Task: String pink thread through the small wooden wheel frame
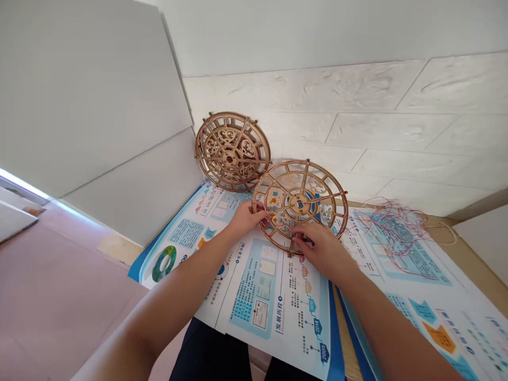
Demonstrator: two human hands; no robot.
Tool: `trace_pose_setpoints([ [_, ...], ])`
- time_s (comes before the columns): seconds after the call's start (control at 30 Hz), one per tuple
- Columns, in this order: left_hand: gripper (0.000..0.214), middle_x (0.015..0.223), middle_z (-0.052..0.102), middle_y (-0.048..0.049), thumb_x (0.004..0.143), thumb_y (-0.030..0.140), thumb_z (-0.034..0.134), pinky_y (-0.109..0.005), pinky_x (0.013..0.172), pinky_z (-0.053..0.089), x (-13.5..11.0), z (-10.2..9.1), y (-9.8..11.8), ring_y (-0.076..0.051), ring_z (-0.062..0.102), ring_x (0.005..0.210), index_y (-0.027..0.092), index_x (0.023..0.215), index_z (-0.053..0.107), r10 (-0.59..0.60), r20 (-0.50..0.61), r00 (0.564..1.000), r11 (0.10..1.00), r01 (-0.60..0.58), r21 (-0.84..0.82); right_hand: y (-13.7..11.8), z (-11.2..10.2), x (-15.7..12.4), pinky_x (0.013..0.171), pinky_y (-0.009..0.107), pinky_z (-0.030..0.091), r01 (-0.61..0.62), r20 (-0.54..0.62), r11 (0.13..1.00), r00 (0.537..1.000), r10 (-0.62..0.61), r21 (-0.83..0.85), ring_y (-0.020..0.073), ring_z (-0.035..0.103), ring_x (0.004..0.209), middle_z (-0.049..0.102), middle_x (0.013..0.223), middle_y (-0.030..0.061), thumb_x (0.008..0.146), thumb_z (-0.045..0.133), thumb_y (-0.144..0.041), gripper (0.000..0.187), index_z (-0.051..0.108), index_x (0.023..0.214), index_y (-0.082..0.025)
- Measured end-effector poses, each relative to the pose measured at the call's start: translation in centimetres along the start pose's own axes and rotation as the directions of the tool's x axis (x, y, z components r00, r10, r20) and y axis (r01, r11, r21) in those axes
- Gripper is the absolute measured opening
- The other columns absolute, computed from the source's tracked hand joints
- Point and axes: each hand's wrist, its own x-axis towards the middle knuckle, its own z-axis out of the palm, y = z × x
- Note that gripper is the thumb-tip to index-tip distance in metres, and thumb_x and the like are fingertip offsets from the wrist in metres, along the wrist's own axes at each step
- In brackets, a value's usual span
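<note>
I hold a round wooden openwork wheel (313,185) tilted up over a printed poster (257,286). My left hand (245,218) grips its left rim with closed fingers. My right hand (321,248) pinches the lower rim, fingers closed on it. A second, similar wooden wheel (232,151) leans upright against the white wall behind, apart from both hands.
A tangle of thin red and pale wires (397,233) lies on a second poster (436,296) to the right. A grey board (91,100) leans at the left. The wooden table edge (476,264) shows at far right; a pinkish floor (59,275) lies at the left.
</note>
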Motion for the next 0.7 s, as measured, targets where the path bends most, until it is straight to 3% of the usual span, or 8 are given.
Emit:
trace_pose_setpoints([
  [0.1,0.014,0.064,0.067,-0.0009,0.073,0.023,0.073,-0.028,0.058,0.052,-0.1,0.0,0.1,-0.013,0.063,0.052,0.015,0.077,0.062,0.002,-0.003,1.000,1.000,-0.002,0.007,-0.4,-0.7,0.2,0.079,0.038,0.049,-0.031,-0.058,0.998,0.998,0.034,0.056,0.0230,0.064,0.088,0.070,0.096,0.0048,0.097,0.051,-0.030,0.019,0.068,0.098,-0.022],
  [0.17,0.013,0.062,0.066,-0.0002,0.074,0.022,0.072,-0.027,0.057,0.051,-0.1,-0.1,0.2,-0.012,0.061,0.050,0.016,0.075,0.060,-0.003,-0.008,1.000,1.000,0.003,0.028,-0.4,-1.5,0.3,0.071,0.034,0.048,-0.110,-0.165,0.990,0.979,0.123,0.084,0.0202,0.062,0.079,0.069,0.092,0.0046,0.096,0.052,-0.033,0.020,0.068,0.098,-0.022],
  [0.23,0.013,0.059,0.065,0.0003,0.073,0.021,0.071,-0.027,0.056,0.050,-0.1,-0.3,0.3,-0.013,0.061,0.050,0.016,0.076,0.059,-0.013,-0.015,1.000,0.999,0.014,0.045,0.0,-2.5,0.4,0.067,0.032,0.046,-0.230,-0.309,0.967,0.916,0.254,0.112,0.0184,0.059,0.073,0.068,0.088,0.0042,0.094,0.054,-0.037,0.021,0.067,0.098,-0.021],
  [0.3,0.013,0.057,0.063,0.0009,0.072,0.021,0.071,-0.028,0.055,0.049,-0.1,-0.4,0.2,-0.013,0.060,0.049,0.017,0.076,0.059,-0.013,-0.029,0.999,0.999,0.014,0.034,0.8,-3.4,0.4,0.066,0.032,0.044,-0.348,-0.416,0.922,0.823,0.386,0.169,0.0181,0.056,0.070,0.066,0.085,0.0042,0.090,0.056,-0.039,0.023,0.066,0.097,-0.020],
  [0.37,0.014,0.058,0.063,0.0010,0.070,0.021,0.070,-0.028,0.054,0.048,-0.2,-0.6,0.2,-0.013,0.058,0.047,0.017,0.076,0.058,-0.007,-0.049,0.999,1.000,0.007,0.007,1.8,-4.0,0.4,0.066,0.032,0.043,-0.431,-0.455,0.873,0.746,0.487,0.227,0.0188,0.055,0.072,0.065,0.087,0.0047,0.084,0.057,-0.040,0.026,0.066,0.096,-0.019],
  [0.43,0.016,0.059,0.064,0.0011,0.069,0.023,0.070,-0.027,0.052,0.046,-0.3,-0.7,0.1,-0.012,0.056,0.046,0.016,0.078,0.059,0.003,-0.073,0.997,1.000,-0.004,-0.014,2.6,-4.1,0.3,0.069,0.034,0.044,-0.480,-0.452,0.841,0.710,0.540,0.250,0.0207,0.056,0.080,0.065,0.094,0.0063,0.077,0.059,-0.041,0.030,0.065,0.096,-0.018],
  [0.57,0.023,0.059,0.062,0.0026,0.067,0.024,0.071,-0.027,0.054,0.045,-0.4,-0.9,0.2,-0.011,0.054,0.048,0.017,0.085,0.059,0.015,-0.120,0.993,0.999,-0.019,-0.032,3.4,-3.9,0.2,0.074,0.036,0.044,-0.506,-0.412,0.832,0.724,0.553,0.227,0.0241,0.055,0.090,0.062,0.106,0.0090,0.069,0.064,-0.045,0.041,0.062,0.099,-0.018],
  [0.7,0.031,0.063,0.063,0.0033,0.065,0.027,0.072,-0.027,0.054,0.044,0.0,-1.6,0.1,-0.012,0.054,0.050,0.018,0.091,0.058,0.060,-0.185,0.981,0.998,-0.065,-0.022,3.3,-4.4,-0.1,0.067,0.033,0.042,-0.515,-0.242,0.832,0.797,0.553,0.205,0.0191,0.051,0.071,0.060,0.085,0.0036,0.075,0.061,-0.045,0.029,0.062,0.091,-0.020],
])
